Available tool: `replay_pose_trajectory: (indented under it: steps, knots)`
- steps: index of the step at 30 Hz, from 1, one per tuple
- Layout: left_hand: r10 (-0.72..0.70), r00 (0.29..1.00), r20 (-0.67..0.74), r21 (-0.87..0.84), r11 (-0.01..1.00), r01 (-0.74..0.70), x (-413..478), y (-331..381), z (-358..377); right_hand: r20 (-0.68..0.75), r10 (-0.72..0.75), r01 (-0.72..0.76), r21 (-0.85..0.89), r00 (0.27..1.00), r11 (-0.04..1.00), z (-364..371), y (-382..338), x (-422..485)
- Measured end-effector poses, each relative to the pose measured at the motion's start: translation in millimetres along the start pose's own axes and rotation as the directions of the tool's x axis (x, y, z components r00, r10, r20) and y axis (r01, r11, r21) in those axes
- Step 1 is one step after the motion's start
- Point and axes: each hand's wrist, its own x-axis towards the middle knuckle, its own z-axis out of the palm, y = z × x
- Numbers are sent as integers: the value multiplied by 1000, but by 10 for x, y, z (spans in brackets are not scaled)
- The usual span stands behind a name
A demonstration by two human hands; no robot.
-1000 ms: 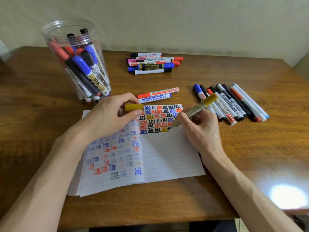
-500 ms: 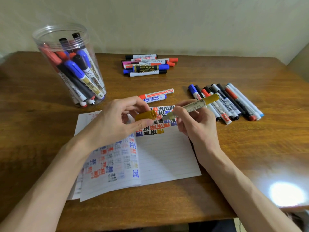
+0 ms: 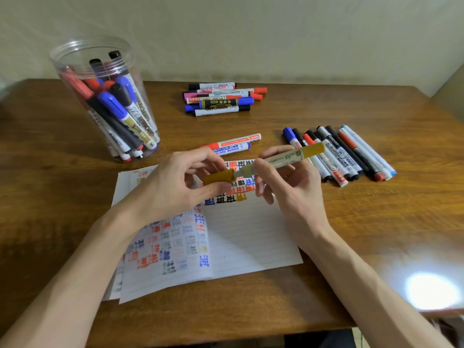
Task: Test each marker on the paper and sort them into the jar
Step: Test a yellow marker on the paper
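Note:
My right hand (image 3: pixel 288 182) grips a mustard-yellow marker (image 3: pixel 283 156) by its barrel, held above the paper (image 3: pixel 251 237). My left hand (image 3: pixel 175 184) pinches the marker's yellow cap (image 3: pixel 218 177), which sits on or right at the marker's tip. The lined paper lies under both hands, covered with red, blue, black and yellow test marks. A clear plastic jar (image 3: pixel 100 71) with several markers inside stands at the back left of the table.
A row of several markers (image 3: pixel 339 151) lies to the right of the paper. Another pile of markers (image 3: pixel 223 99) lies at the back centre. A red marker (image 3: pixel 236 141) and a blue marker (image 3: pixel 231 149) lie just beyond the paper. The wooden table (image 3: pixel 376 222) ends at a wall.
My right hand lifted the yellow marker off the paper. My left hand brought the cap up to the marker's tip, and the two now meet.

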Motion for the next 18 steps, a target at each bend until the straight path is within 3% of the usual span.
replay_pose_trajectory:
  steps: [5,12,15,18]
  knots:
    - [-5,1000,-6,12,1000,5,0,-22,2,132,30,-15,-115,991,993,12,-3,0]
    - [-44,999,-10,64,997,44,14,-53,-30,144,292,-308,102,945,946,-136,-91,70]
    - [-44,999,-8,109,993,45,18,-71,-37,153,310,-295,-112,938,949,-262,-123,92]
    - [-8,1000,-8,167,986,9,21,-77,-8,154,216,-164,-292,964,942,-318,-132,100]
